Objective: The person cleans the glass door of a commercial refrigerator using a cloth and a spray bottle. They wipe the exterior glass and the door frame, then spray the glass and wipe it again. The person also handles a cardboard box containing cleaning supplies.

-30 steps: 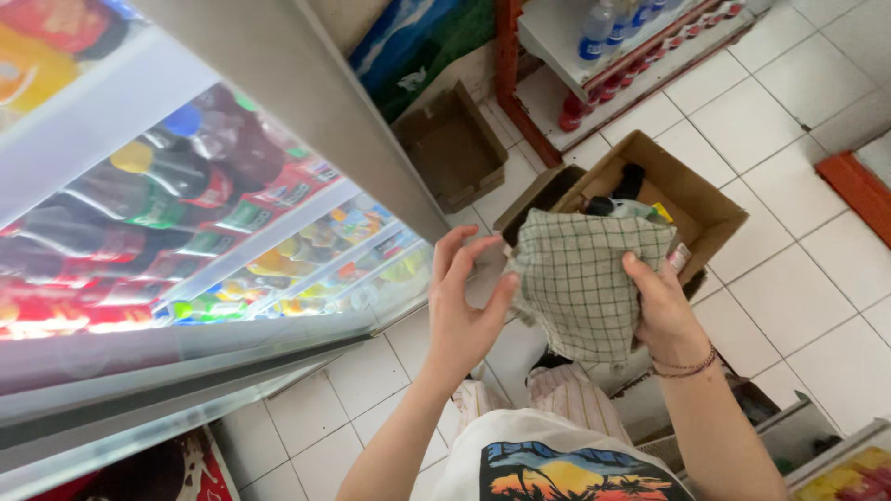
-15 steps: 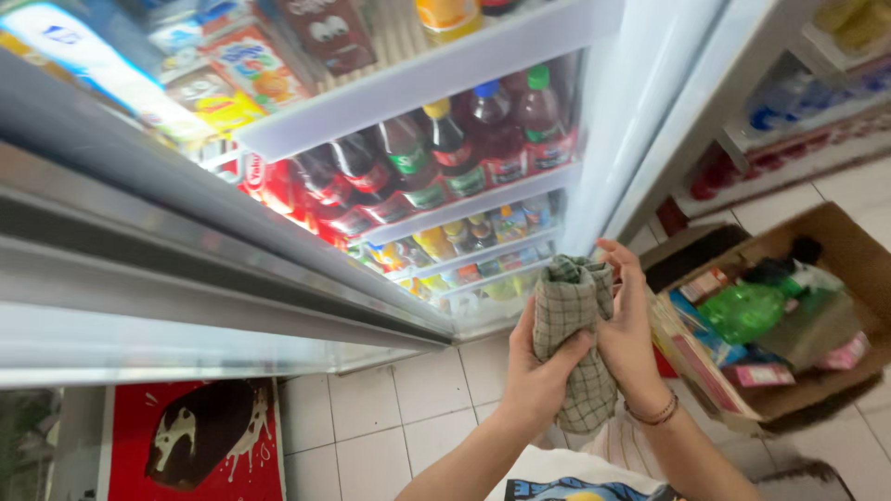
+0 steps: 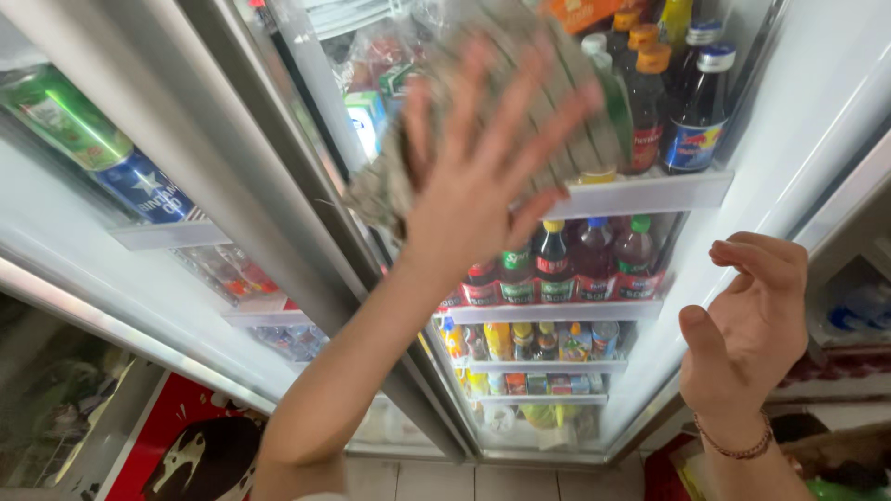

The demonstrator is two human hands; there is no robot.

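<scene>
Left hand (image 3: 483,176), fingers spread, is pressed flat on checked grey-green cloth (image 3: 548,93) against glass fridge door (image 3: 650,278), upper centre; right hand (image 3: 752,325), loosely curled, is held apart lower right.

So the tall glass-door fridge has white shelves (image 3: 640,195) stacked with drinks: dark glass bottles with orange and blue caps (image 3: 668,102) up top, red plastic soda bottles (image 3: 557,264) on the next one, small yellow bottles and cans (image 3: 529,341) lower down.

Left hand (image 3: 483,176) raised far with fingers splayed flat; right hand (image 3: 747,320) hovers near, loosely curled, empty.
</scene>
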